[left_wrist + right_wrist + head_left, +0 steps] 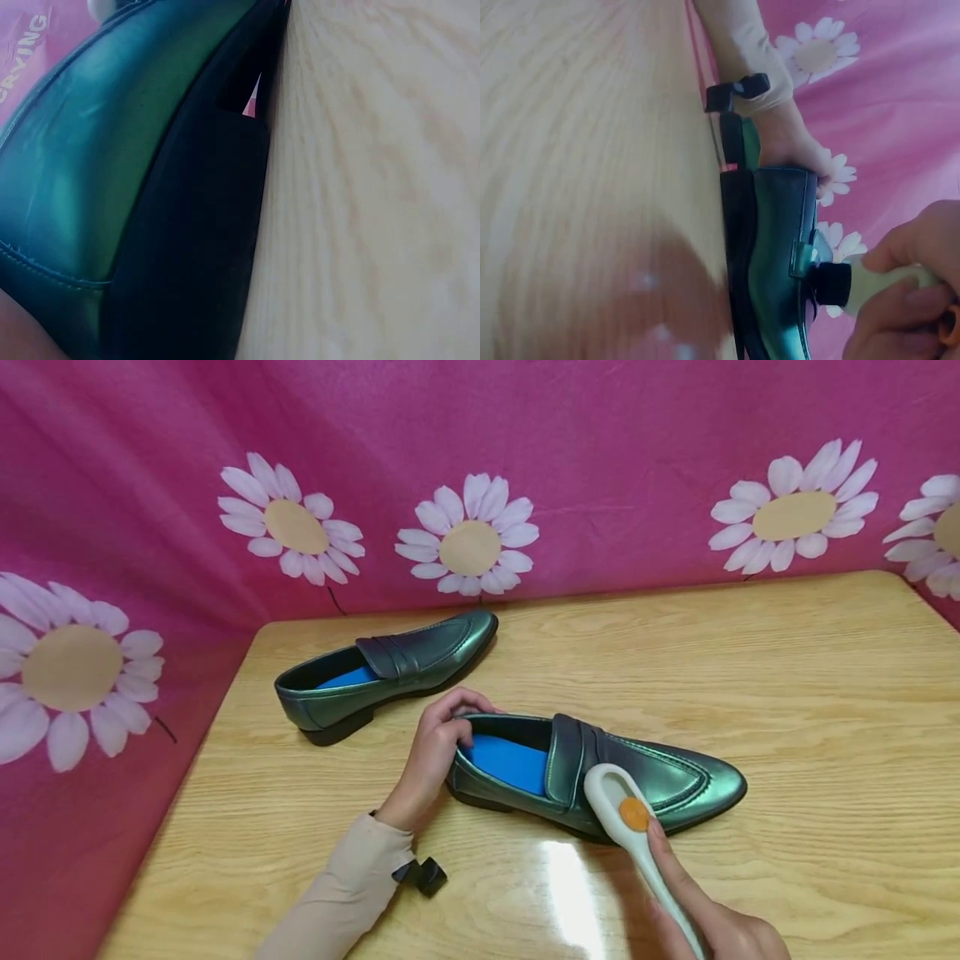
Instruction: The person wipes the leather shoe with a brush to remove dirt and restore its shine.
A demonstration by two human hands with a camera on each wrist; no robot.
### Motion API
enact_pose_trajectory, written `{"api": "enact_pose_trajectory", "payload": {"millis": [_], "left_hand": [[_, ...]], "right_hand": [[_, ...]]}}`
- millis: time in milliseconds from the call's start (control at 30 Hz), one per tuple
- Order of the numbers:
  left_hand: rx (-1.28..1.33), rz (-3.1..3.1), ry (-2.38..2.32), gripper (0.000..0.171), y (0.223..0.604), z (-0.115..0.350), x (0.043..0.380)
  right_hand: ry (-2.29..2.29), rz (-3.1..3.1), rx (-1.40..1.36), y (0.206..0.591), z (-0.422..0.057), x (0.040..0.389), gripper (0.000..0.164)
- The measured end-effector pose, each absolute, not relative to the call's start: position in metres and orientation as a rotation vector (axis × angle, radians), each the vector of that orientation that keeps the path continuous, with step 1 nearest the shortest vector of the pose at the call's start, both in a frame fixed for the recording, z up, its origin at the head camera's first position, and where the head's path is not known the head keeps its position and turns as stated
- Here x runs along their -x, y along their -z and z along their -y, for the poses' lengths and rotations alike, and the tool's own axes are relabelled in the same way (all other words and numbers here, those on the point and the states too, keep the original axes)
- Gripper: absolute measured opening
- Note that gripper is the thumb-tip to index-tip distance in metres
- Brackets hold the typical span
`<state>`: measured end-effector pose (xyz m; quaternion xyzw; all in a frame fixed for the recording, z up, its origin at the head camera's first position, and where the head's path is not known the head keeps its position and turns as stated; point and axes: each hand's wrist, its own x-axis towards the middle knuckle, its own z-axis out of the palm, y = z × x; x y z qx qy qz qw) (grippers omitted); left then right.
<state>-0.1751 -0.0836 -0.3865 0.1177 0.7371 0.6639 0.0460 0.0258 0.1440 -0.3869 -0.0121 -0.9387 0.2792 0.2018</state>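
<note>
A shiny green loafer with a blue insole sits upright on the table, toe to the right. My left hand grips its heel, thumb over the rim at the opening and the other fingers at the far side. With my right hand I hold a white-handled shoe brush that has an orange button. In the right wrist view, the brush's dark head meets the loafer's upper near the strap. The left wrist view shows the heel and sole close up.
A matching loafer stands behind and to the left, also with a blue insole. The wood-grain table reaches back to a pink cloth printed with white daisies. Light glares off the table near its front edge.
</note>
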Motion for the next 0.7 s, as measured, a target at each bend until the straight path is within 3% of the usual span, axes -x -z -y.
{"api": "enact_pose_trajectory", "payload": {"millis": [700], "left_hand": [[-0.341,-2.226,-2.033,0.035,0.383,0.083,0.173]], "right_hand": [[-0.761,2.802,-0.056,0.374,-0.162,0.028,0.06]]}}
